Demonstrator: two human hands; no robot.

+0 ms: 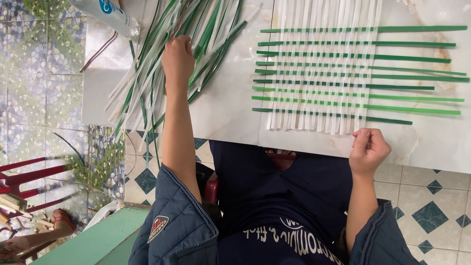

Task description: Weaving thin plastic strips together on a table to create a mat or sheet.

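Note:
A woven mat [319, 73] of white upright strips crossed by green strips lies on the pale marble table [230, 108]. The green ends stick out to its right. A loose pile of green and white strips [147, 73] fans out at the left. My left hand [177, 59] rests on that pile, fingers curled and pinched among the strips. My right hand [368, 149] is a closed fist at the table's near edge, just below the mat's lower right corner. Nothing shows in it.
A plastic bottle [110, 14] lies at the table's far left corner beside a thin brown cord [100, 51]. Below the table are patterned floor tiles [431, 206], red chair legs [29, 172] and a green board [93, 240] at the lower left.

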